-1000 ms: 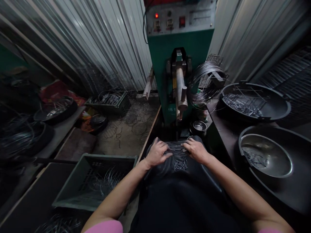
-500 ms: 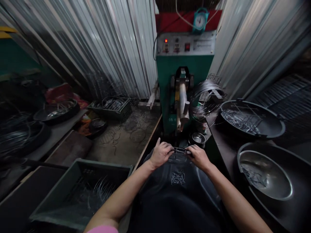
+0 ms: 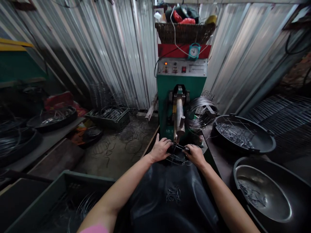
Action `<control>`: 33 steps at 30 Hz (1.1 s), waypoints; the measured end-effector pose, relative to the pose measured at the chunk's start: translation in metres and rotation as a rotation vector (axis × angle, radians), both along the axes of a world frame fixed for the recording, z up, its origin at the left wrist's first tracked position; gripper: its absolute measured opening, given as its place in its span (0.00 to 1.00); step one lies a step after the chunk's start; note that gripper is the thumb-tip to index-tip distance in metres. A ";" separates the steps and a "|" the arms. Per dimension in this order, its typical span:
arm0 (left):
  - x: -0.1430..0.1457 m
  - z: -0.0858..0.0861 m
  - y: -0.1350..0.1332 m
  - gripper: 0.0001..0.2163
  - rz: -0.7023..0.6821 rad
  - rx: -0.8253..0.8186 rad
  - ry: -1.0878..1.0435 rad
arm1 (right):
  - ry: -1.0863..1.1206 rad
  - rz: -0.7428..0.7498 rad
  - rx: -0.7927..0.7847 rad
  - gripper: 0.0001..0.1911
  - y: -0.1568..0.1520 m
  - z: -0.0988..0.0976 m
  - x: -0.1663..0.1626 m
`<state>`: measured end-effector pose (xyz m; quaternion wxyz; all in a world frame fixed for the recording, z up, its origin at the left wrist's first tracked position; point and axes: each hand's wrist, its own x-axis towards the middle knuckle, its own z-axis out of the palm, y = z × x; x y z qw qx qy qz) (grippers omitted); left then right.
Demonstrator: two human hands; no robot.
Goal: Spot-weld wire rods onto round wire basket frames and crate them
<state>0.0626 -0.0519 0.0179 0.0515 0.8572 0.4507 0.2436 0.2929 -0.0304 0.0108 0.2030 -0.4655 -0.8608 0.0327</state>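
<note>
My left hand (image 3: 160, 149) and my right hand (image 3: 195, 154) grip opposite sides of a round wire frame (image 3: 178, 158). Fingers on both hands are closed on its thin metal rods. The frame is just below the tip of a metal electrode arm (image 3: 179, 116) on the green machine (image 3: 161, 106); whether it touches the tip I cannot tell. Short bent wire pieces (image 3: 173, 194) lie in a small heap on the dark apron (image 3: 155, 210) over my lap. Part of the frame is hidden behind my fingers.
On the right, a black pan (image 3: 270, 142) holds wire pieces, and a steel bowl (image 3: 279, 210) sits in another pan. Coiled wire (image 3: 201, 111) hangs beside the machine. A green crate (image 3: 31, 207) stands at left. Above is a wicker basket (image 3: 184, 32).
Both hands have moved the wire frame forward, away from my lap and up to the machine's electrode tip. My view has tilted up, bringing the basket into sight.
</note>
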 end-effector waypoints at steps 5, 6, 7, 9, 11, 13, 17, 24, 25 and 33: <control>0.002 0.000 0.017 0.23 0.002 -0.010 0.022 | -0.006 -0.053 -0.013 0.08 0.012 0.002 0.001; 0.002 -0.001 0.018 0.24 0.001 -0.010 0.028 | -0.009 -0.058 -0.018 0.09 0.013 0.002 0.001; 0.001 -0.001 0.020 0.24 -0.001 -0.010 0.034 | -0.013 -0.063 -0.023 0.09 0.013 0.002 0.001; 0.000 -0.001 0.022 0.24 -0.009 -0.011 0.045 | -0.019 -0.069 -0.032 0.09 0.013 0.002 0.001; 0.000 -0.001 0.024 0.24 -0.019 -0.011 0.061 | -0.015 -0.077 -0.037 0.09 0.012 0.002 0.001; -0.001 0.000 0.025 0.24 -0.025 -0.005 0.067 | 0.006 -0.077 -0.041 0.09 0.011 0.003 0.000; -0.001 -0.001 0.025 0.20 -0.018 0.027 0.064 | 0.080 -0.075 -0.043 0.07 0.007 0.003 -0.004; -0.008 0.001 0.039 0.23 -0.129 0.057 0.141 | 0.071 -0.157 -0.055 0.08 -0.001 -0.003 -0.009; -0.009 0.001 0.041 0.23 -0.146 0.049 0.142 | 0.068 -0.161 -0.063 0.08 -0.002 -0.004 -0.010; -0.011 0.003 0.050 0.23 -0.198 -0.099 0.075 | 0.040 -0.210 -0.071 0.09 -0.009 0.004 -0.015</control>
